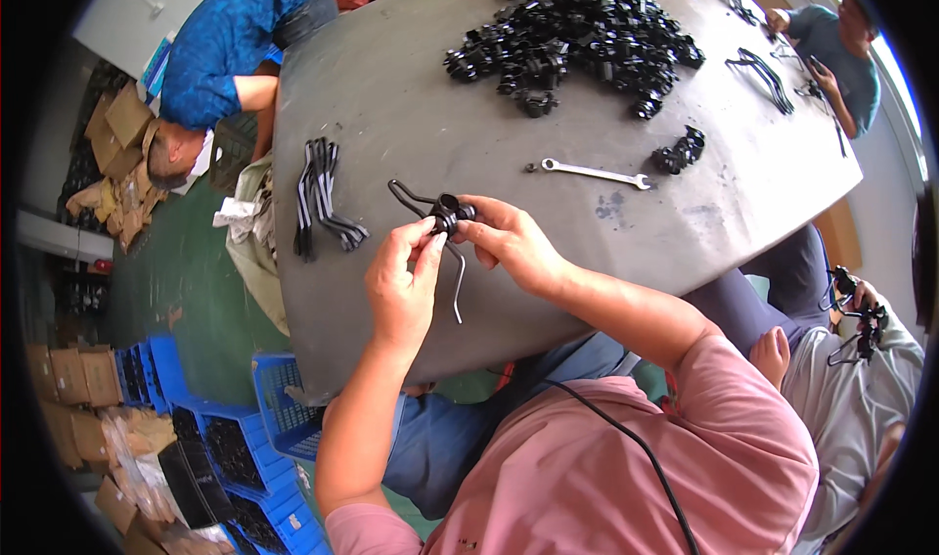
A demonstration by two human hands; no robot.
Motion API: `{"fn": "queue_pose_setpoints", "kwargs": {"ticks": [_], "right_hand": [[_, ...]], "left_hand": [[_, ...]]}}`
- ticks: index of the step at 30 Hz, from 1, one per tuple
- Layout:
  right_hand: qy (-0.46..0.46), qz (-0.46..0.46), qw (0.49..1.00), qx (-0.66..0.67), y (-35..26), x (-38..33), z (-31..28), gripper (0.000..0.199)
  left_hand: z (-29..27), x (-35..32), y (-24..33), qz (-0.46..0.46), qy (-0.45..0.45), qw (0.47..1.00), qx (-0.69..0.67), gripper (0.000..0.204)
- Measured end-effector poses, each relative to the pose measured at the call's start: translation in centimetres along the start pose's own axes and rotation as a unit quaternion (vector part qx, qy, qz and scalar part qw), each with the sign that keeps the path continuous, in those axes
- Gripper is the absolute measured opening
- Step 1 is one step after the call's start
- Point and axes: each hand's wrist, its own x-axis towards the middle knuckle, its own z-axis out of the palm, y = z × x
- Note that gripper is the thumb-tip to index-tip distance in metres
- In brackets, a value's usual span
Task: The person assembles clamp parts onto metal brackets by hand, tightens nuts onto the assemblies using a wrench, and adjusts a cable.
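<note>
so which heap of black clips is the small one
The small heap by the wrench's right end: just a few clips, while the big pile spreads across the table's far side.

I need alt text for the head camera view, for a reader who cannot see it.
Two bare hands, left hand and right hand, hold a black bent-wire clip with a round black knob above a grey table. On the table lie a pile of black plastic parts, a silver metal wrench and a bundle of black wire pieces.

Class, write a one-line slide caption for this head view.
Both hands, left hand and right hand, hold a bent black wire part with clip over a grey table heaped with black clips.
</note>
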Motion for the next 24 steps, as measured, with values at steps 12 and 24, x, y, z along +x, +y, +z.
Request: {"fn": "queue_pose_setpoints", "kwargs": {"ticks": [12, 24], "right_hand": [[0.248, -0.109, 0.962, 0.015, -2.7, -4.9, -10.7, 0.047], [0.197, -0.06, 0.978, -0.023, -1.8, -2.5, -6.8, 0.052]], "left_hand": [[13.1, 6.3, -2.1, 0.03, -0.067, 0.992, 0.104, 0.038], [8.8, 4.7, -3.6, -0.204, -0.131, 0.966, -0.091, 0.014]]}}
